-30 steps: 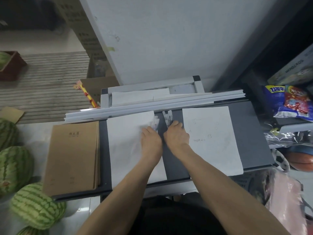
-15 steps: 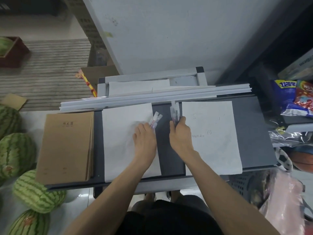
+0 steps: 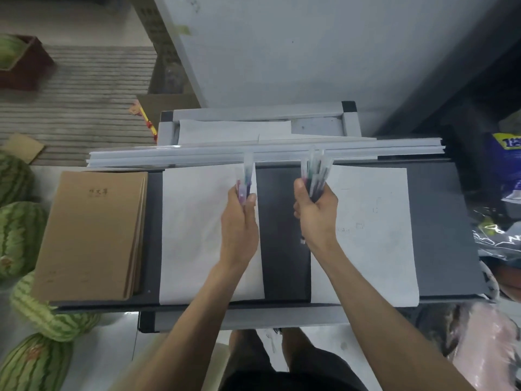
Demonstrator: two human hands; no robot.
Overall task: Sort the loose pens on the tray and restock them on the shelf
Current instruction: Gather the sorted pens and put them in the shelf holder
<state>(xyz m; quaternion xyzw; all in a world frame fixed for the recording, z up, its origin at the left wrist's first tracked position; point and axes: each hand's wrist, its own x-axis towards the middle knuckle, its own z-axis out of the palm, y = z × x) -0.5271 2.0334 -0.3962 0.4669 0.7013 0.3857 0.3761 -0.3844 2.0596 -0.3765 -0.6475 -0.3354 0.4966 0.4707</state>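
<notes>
My left hand (image 3: 239,221) grips a small bunch of clear-capped pens (image 3: 245,179) with purple and pink barrels, held up over the left white sheet (image 3: 194,235). My right hand (image 3: 315,213) grips a bigger bunch of pens (image 3: 314,176), several of them, fanned upward beside the right white sheet (image 3: 375,235). Both bunches are blurred. The two sheets lie on the dark grey tray (image 3: 282,249), with a bare dark strip between them.
A stack of brown notebooks (image 3: 90,235) lies at the tray's left end. Long white strips (image 3: 197,156) run along the tray's far edge, with a grey shelf frame (image 3: 259,114) behind. Watermelons (image 3: 19,235) sit at the left, snack bags (image 3: 504,170) at the right.
Both hands have lifted off the tray with their pens and moved apart. The pen bunches now point up rather than lying on the tray.
</notes>
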